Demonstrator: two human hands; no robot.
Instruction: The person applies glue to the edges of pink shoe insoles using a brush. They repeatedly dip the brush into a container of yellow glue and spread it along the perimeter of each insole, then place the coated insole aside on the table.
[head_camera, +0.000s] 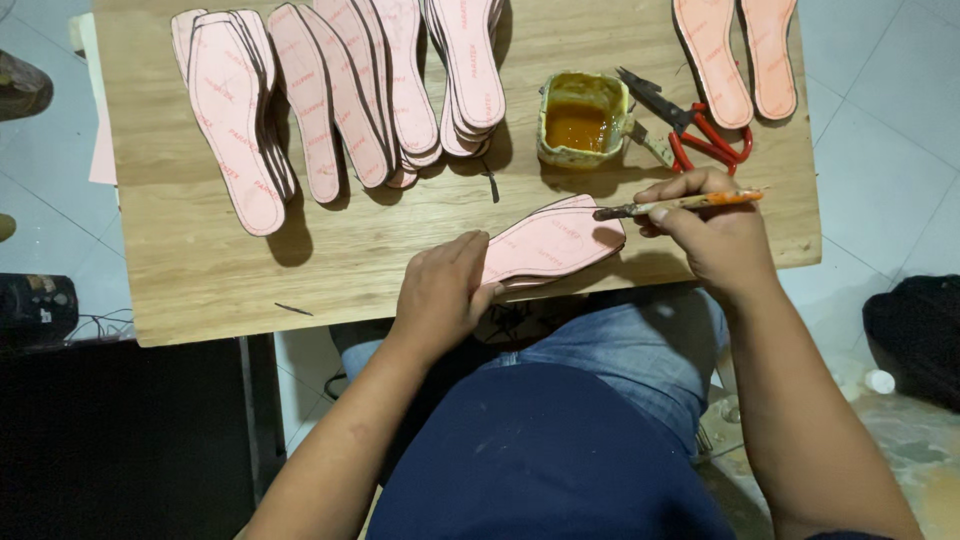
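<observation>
A pink shoe insole (555, 240) lies on the near edge of the wooden table (380, 245). My left hand (440, 290) presses down on its heel end. My right hand (715, 225) grips a small brush (680, 204) with an orange handle, and the dark bristle tip sits just above the insole's toe end. A small tub of amber glue (582, 118) stands just beyond the insole, between the stacks and the scissors.
Several overlapping stacks of pink insoles (330, 90) cover the far left and middle of the table. Two more insoles (735, 55) lie at the far right. Red-handled scissors (690, 125) rest beside the tub. A dark bag (915, 330) sits on the tiled floor at right.
</observation>
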